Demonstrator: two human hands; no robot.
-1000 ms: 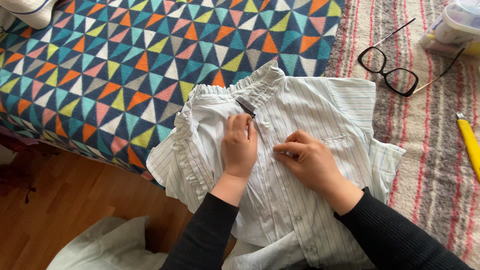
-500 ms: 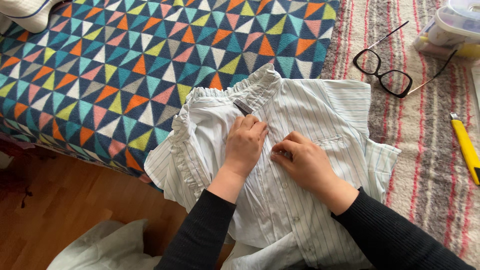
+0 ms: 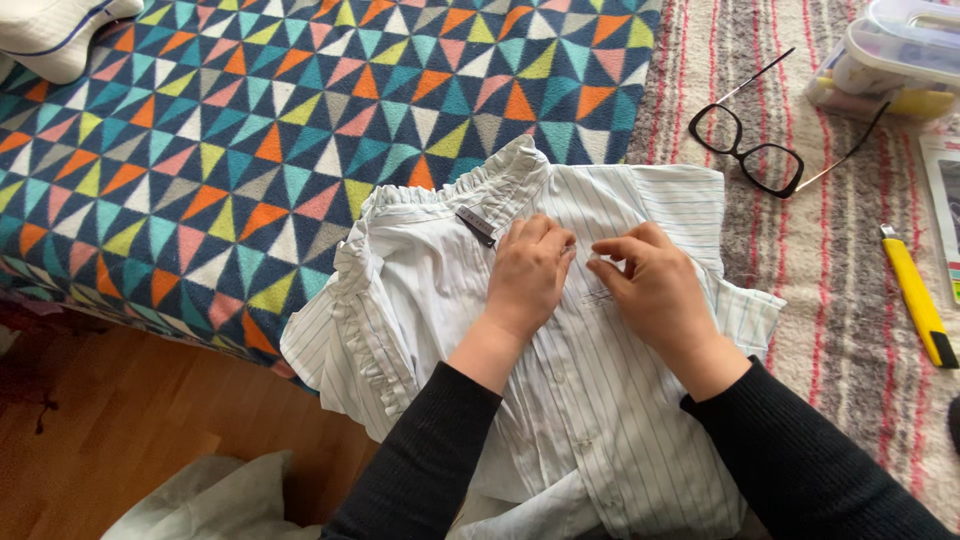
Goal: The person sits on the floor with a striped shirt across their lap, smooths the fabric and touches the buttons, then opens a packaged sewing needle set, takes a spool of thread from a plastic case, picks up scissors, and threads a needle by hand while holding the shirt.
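On the edge of a bed covered with a triangle-patterned blanket, a white pinstriped blouse lies spread flat, its ruffled collar pointing away from the person and its lower part hanging toward the wooden floor. A small dark label shows inside the neckline, just left of the hands. Both hands rest on the chest area of the blouse, close beside each other near the button placket. The left hand lies with fingers curled downward, pressing the fabric; whether it pinches anything cannot be told. The right hand is bunched, thumb and forefinger drawn together on a fold of the blouse fabric next to the left hand's fingertips. Both forearms wear black sleeves. To the right of the patterned blanket lies a striped grey and red cover. On it, black-framed eyeglasses sit unfolded, well apart from the hands. A yellow utility knife lies near the right edge of the view. A clear plastic container stands at the upper right corner. A white pillow occupies the upper left corner. Pale cloth lies on the floor at the lower left.
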